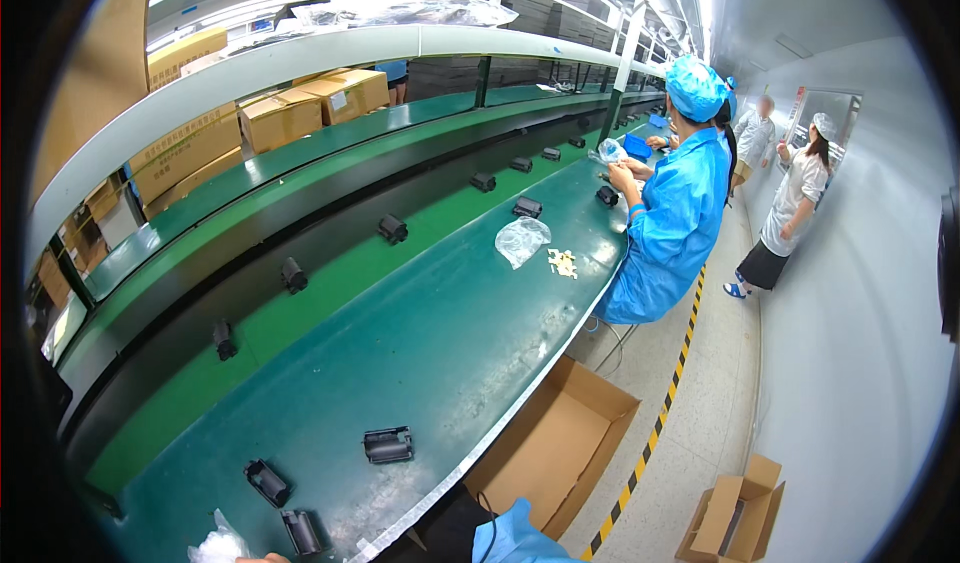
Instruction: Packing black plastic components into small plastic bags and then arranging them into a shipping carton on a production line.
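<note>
Three small black plastic housings [300, 531] lay on the green workbench [430, 343] at its near end, one [387, 445] a little farther along. Beside them sat a clear plastic bag [216, 543]. Only a sliver of one hand [262, 559] showed at the lower edge, its grip impossible to tell; the other hand was out of view. An open cardboard box [555, 443] stood on the floor below.

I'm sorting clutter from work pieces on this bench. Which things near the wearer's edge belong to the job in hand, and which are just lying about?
In hand:
- black plastic housings at the near bench edge
- clear bag of small parts

Lying about:
- open empty carton under the bench
- small carton on the floor
- crumpled clear bag and pale small pieces further along
</note>
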Motion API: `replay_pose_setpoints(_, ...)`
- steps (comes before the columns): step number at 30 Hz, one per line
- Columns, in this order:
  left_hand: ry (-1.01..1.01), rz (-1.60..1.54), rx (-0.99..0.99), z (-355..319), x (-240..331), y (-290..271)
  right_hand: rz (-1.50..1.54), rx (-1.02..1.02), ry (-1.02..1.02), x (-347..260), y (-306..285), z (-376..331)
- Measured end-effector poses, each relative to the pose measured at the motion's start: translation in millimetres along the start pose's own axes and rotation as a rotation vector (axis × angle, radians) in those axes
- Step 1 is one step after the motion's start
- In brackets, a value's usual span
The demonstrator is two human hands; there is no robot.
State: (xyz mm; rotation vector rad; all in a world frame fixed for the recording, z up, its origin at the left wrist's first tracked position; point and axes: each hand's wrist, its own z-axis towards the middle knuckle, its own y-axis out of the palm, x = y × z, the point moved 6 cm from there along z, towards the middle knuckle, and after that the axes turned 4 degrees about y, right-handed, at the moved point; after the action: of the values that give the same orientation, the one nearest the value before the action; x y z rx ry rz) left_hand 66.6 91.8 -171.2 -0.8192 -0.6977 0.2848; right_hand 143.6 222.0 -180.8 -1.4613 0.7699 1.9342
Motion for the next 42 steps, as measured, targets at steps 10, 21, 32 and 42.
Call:
replay_pose_setpoints(10,0.080,-0.228,0.102,-2.6,-32.0,-1.9,0.132,-0.093,0.086,9.2,3.1,-1.2)
replay_pose_setpoints(21,-0.057,-0.474,-0.401,16.3,-15.5,6.5,0.138,-0.331,0.205,21.1,10.7,-11.7)
replay_pose_setpoints(32,0.054,-0.281,-0.146,46.1,1.4,27.5,0.187,-0.182,0.185,66.1,4.9,-14.8)
replay_pose_setpoints(42,-0.163,-0.263,0.232,14.6,-29.4,19.0,-0.006,-0.212,0.087,28.6,16.3,-40.5)
